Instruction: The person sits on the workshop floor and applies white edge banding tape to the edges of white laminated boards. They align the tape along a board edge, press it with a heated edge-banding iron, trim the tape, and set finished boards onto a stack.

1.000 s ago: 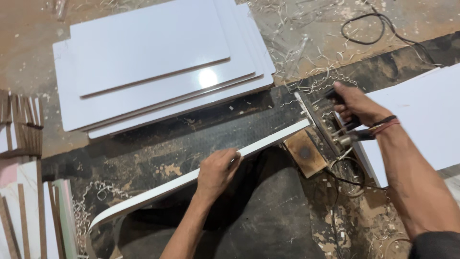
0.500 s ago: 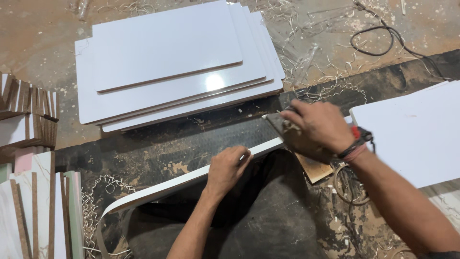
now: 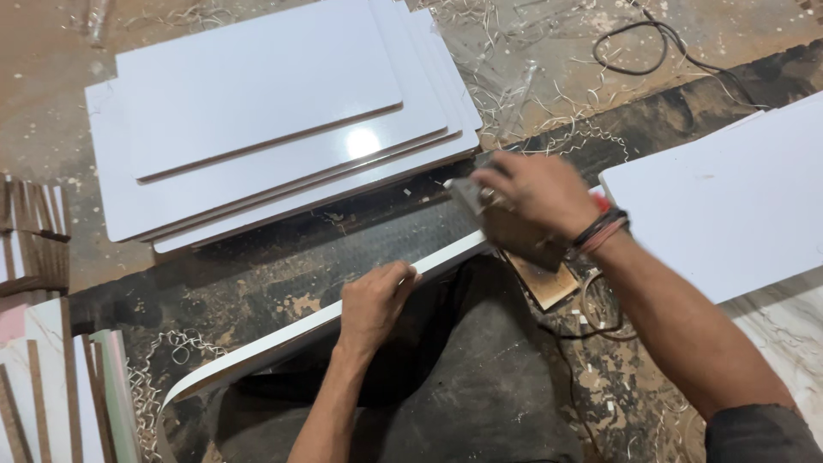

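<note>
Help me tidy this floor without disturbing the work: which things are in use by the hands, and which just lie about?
In use:
- long white edge strip, under the left hand
- small metal tool, under the right hand

Lying about:
- stack of white rectangular boards
- black cable loop
- pale curled shavings

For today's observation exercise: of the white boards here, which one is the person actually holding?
The narrow white board standing on edge across the lap, pressed by the left hand. The stacked white panels and right-side panel lie flat, untouched.
</note>
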